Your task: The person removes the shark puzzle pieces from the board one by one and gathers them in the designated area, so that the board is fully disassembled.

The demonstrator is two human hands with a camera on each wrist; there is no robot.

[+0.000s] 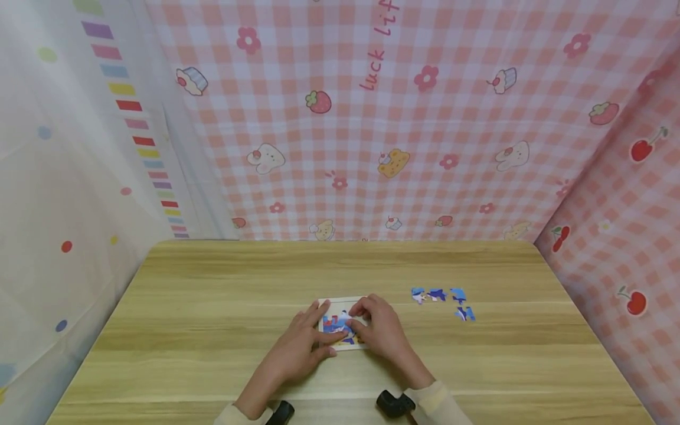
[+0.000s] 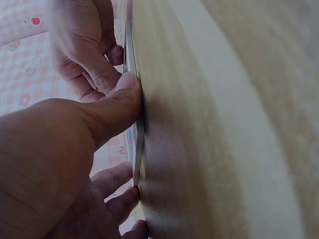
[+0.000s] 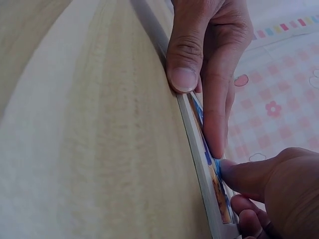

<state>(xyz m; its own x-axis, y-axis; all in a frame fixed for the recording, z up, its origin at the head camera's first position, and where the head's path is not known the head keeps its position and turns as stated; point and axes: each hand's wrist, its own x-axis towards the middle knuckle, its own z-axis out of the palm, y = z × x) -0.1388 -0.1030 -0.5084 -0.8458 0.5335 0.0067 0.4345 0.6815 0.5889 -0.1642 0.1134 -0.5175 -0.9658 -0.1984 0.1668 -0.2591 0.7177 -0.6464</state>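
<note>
A small jigsaw puzzle tray [image 1: 340, 299] with a pale rim lies on the table, its lower part filled with colourful pieces [image 1: 330, 324]. My left hand [image 1: 303, 339] spreads over the tray's left side, thumb at the near edge [image 3: 197, 144] and index finger stretched across the pieces. Over the right side, my right hand [image 1: 386, 330] pinches a blue-and-white puzzle piece [image 1: 344, 316] between thumb and index finger, low against the tray. In the right wrist view its thumb [image 3: 244, 174] meets the left index fingertip. The right hand hides the tray's right end.
Several loose blue puzzle pieces [image 1: 438, 294] lie right of the tray on the wooden table [image 1: 239, 283]. A pink checked cloth [image 1: 345, 136] hangs behind the table's far edge, with more cloth at both sides. Black wrist-worn devices [image 1: 394, 404] sit at both cuffs.
</note>
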